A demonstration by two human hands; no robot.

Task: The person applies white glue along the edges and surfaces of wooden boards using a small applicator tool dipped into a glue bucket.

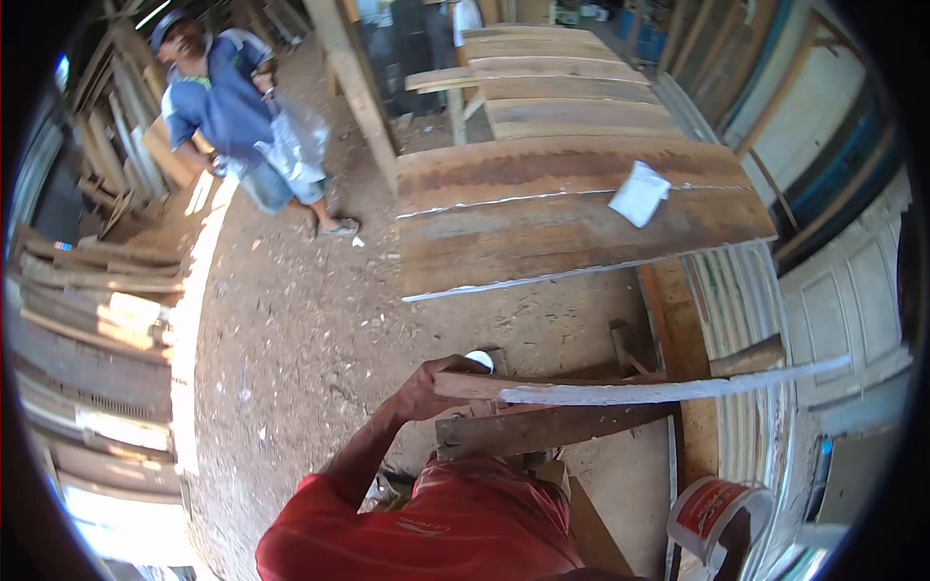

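Note:
My left hand [422,390] is closed around the near end of a wooden plank [475,385], whose long edge carries a white, glue-like coating. Just under it lies a second dark board [557,432]. At the lower right, my right hand [738,544] is in shadow against a tilted white plastic tub [708,511] with a red label. It appears to hold the tub, though its fingers are mostly hidden. Beyond the plank, a wide wooden panel [581,228] shows a white line along its joint and front edge. A folded white sheet [640,193] rests on it.
More boards [572,92] lie in a row behind the panel. A person [218,102] holding a clear plastic bag [295,140] stands at the upper left. Stacked timber [97,320] lines the left side. Corrugated sheets [741,310] and a white panelled door [845,290] stand at the right.

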